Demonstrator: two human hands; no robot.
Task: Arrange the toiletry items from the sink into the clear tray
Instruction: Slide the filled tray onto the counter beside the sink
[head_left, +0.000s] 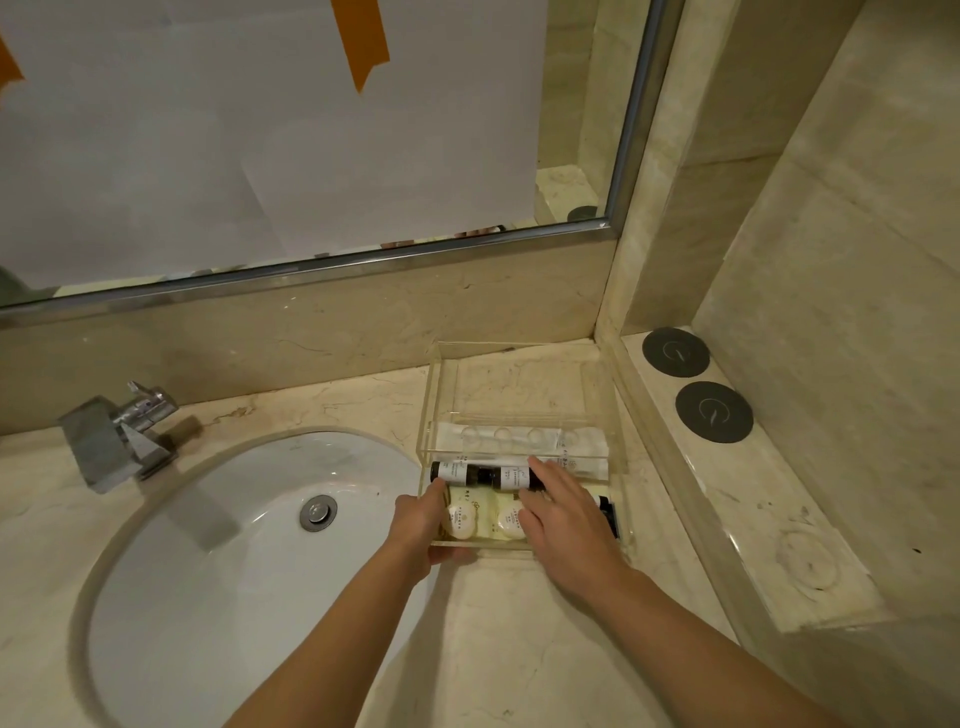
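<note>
Acrylic tray (436, 384) beside the sink (156, 597) already holds our two bottles (483, 474), round soaps (461, 521) and white packets (519, 441). Our left hand (421, 525) grips the tray's near corner; our right hand (556, 512) lies flat, fingers straight, on the bottles. We see nothing left in the sink, so we judge only tidying remains.

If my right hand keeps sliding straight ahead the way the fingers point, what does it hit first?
Probably the dark bottles: the right hand fingers already seem to reach them. Beyond lies the white packet.
</note>
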